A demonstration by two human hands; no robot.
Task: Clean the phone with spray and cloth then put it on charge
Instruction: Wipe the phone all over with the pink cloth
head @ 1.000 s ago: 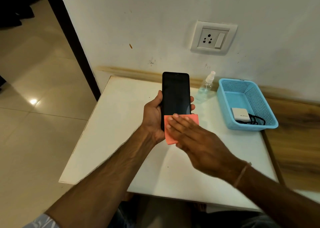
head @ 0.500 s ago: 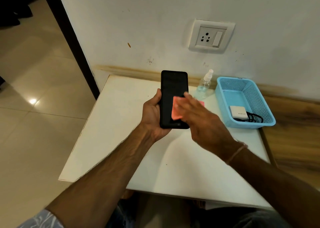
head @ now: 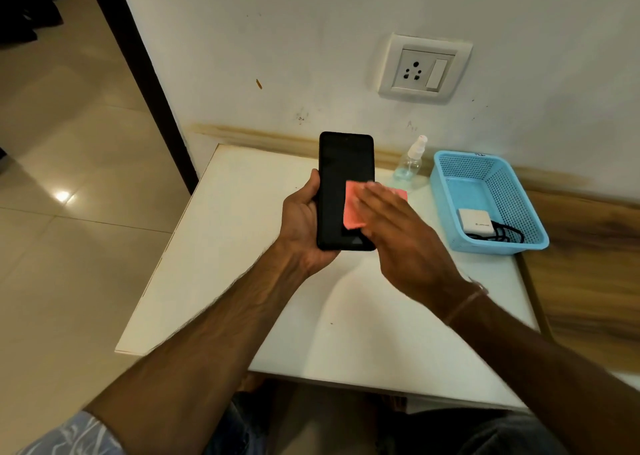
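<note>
My left hand (head: 300,226) grips a black phone (head: 337,174) upright above the white table (head: 214,281), screen facing me. My right hand (head: 405,236) presses a pink cloth (head: 352,208) flat against the right middle of the screen, fingers spread over it. A small clear spray bottle (head: 412,162) stands on the table behind the phone, near the wall. A white charger with a black cable (head: 476,223) lies inside the blue basket (head: 450,191) at the right. A wall socket with a switch (head: 424,68) is above the table.
The table's left edge drops to a tiled floor (head: 69,246). A dark door frame (head: 145,84) stands at the left of the wall. A wooden surface (head: 588,281) adjoins the table on the right.
My right hand moved the pink cloth up from the phone's bottom edge to the middle of the screen and slightly right. The left hand kept hold of the phone.
</note>
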